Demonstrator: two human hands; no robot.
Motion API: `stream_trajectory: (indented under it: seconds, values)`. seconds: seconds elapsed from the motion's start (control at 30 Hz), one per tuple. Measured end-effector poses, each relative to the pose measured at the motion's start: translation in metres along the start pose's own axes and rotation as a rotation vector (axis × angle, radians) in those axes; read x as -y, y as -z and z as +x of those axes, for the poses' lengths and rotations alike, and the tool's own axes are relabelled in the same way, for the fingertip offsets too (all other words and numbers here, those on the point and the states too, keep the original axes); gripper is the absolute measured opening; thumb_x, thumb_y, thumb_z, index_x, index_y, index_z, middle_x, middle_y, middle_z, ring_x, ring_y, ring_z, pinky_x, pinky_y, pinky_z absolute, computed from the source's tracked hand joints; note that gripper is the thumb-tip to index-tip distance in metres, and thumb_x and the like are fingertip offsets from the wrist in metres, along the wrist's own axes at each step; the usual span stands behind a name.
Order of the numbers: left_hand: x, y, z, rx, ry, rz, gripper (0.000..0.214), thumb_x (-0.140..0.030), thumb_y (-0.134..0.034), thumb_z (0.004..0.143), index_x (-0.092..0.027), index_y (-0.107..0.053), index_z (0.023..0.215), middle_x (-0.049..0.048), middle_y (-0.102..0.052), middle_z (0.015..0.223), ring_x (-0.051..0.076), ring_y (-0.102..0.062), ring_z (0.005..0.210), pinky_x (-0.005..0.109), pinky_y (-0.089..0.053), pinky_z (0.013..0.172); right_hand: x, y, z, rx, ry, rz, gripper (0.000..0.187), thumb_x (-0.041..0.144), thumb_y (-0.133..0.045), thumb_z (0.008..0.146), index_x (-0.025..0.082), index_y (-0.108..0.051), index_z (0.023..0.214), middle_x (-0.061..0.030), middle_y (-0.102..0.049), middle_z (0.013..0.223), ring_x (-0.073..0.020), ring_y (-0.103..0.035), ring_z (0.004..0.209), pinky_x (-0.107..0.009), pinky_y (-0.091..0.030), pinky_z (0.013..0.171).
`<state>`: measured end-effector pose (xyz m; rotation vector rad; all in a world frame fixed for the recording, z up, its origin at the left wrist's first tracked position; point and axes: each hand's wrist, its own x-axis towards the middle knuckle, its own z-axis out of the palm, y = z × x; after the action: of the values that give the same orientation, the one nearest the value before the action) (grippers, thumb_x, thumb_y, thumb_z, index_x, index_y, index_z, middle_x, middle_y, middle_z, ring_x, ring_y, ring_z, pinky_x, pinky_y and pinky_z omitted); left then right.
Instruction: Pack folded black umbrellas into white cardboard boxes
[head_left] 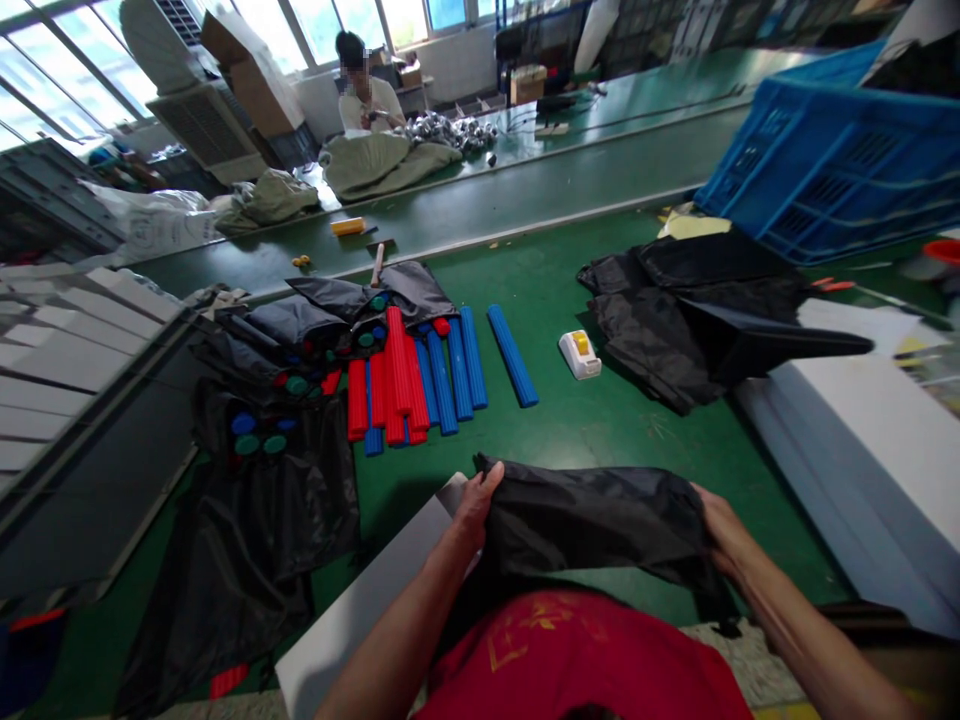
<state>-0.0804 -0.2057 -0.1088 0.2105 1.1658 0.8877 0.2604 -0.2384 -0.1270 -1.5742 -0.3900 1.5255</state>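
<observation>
A black fabric bag (592, 515) is stretched sideways between my hands, close to my body. My left hand (480, 505) grips its left end with the thumb on top. At the other end my right hand (716, 525) is closed round the fabric, its fingers partly hidden behind it. Under my left forearm lies a white box or board (375, 570). Beyond the bag are red ribbed tubes (397, 370) and blue ribbed tubes (442, 380) in a pile, with one blue tube (513, 355) lying apart. What the held bag contains, if anything, does not show.
Filled black bags (300, 480) lie on the left, beside stacked white boxes (60, 340). A white-and-yellow dispenser (580, 354) sits mid-table. Right are folded black bags (675, 310), a blue crate (840, 160) and a white box (862, 450). A person (367, 95) sits across the green tables.
</observation>
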Motion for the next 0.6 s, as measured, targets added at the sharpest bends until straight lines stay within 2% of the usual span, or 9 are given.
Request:
stream_trajectory:
  seconds: [0.1, 0.27, 0.37, 0.47, 0.6]
  values:
    - [0.004, 0.001, 0.007, -0.078, -0.019, 0.023, 0.051, -0.056, -0.075, 0.068, -0.013, -0.067, 0.093, 0.0131, -0.073, 0.084, 0.026, -0.071, 0.083, 0.037, -0.058, 0.077, 0.000, 0.008, -0.010, 0.084, -0.005, -0.036, 0.031, 0.025, -0.080, 0.050, 0.025, -0.068, 0.079, -0.0044, -0.076, 0.077, -0.0317, -0.072, 0.085, -0.041, -0.061, 0.074]
    - [0.009, 0.001, 0.018, -0.195, -0.065, 0.067, 0.049, -0.060, -0.070, 0.070, -0.014, -0.068, 0.086, 0.0115, -0.072, 0.078, 0.025, -0.070, 0.083, 0.033, -0.057, 0.076, -0.006, 0.029, -0.024, -0.051, 0.002, -0.098, 0.034, 0.036, -0.083, 0.036, 0.027, -0.067, 0.065, -0.0053, -0.075, 0.073, -0.0338, -0.071, 0.081, -0.041, -0.059, 0.079]
    - [0.009, 0.001, 0.020, -0.237, -0.078, 0.093, 0.045, -0.057, -0.071, 0.071, -0.015, -0.069, 0.085, 0.0095, -0.071, 0.075, 0.023, -0.070, 0.082, 0.032, -0.056, 0.077, -0.006, 0.026, -0.025, -0.075, 0.010, -0.153, 0.033, 0.033, -0.081, 0.035, 0.027, -0.067, 0.065, -0.0053, -0.075, 0.073, -0.0340, -0.071, 0.085, -0.044, -0.055, 0.087]
    - [0.006, 0.002, 0.019, -0.239, -0.064, 0.093, 0.040, -0.049, -0.075, 0.069, -0.016, -0.069, 0.089, 0.0069, -0.071, 0.074, 0.022, -0.069, 0.079, 0.031, -0.056, 0.076, -0.003, 0.018, -0.020, -0.119, 0.034, -0.163, 0.028, 0.038, -0.078, 0.040, 0.028, -0.065, 0.062, -0.0051, -0.074, 0.069, -0.0332, -0.071, 0.080, -0.043, -0.056, 0.084]
    - [-0.001, 0.002, 0.017, -0.229, -0.031, 0.047, 0.037, -0.036, -0.075, 0.065, -0.016, -0.068, 0.094, 0.0042, -0.069, 0.072, 0.020, -0.068, 0.069, 0.032, -0.055, 0.070, 0.001, 0.012, -0.006, -0.086, 0.075, -0.151, 0.025, 0.040, -0.076, 0.047, 0.027, -0.066, 0.064, -0.0030, -0.073, 0.065, -0.0314, -0.071, 0.077, -0.044, -0.057, 0.083]
